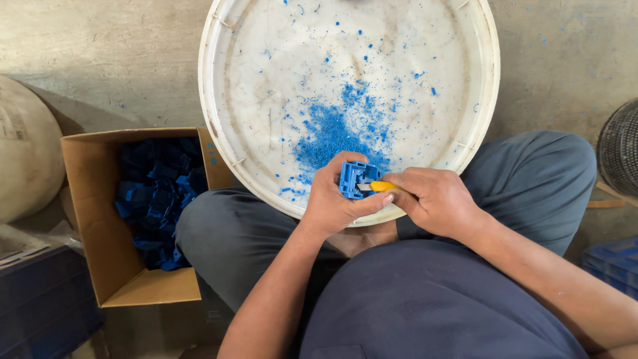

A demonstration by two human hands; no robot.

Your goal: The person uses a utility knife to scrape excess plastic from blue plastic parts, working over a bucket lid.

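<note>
Over the round white tray (pixel 219 100), the left hand (pixel 332 203) pinches a blue plastic part (pixel 352 178) in its fingers while the right hand (pixel 435 199) grips a yellow knife (pixel 380 187) against it; blue shavings (pixel 329 136) lie piled there, and many blue parts (pixel 159 193) remain in the cardboard box (pixel 86 219).
</note>
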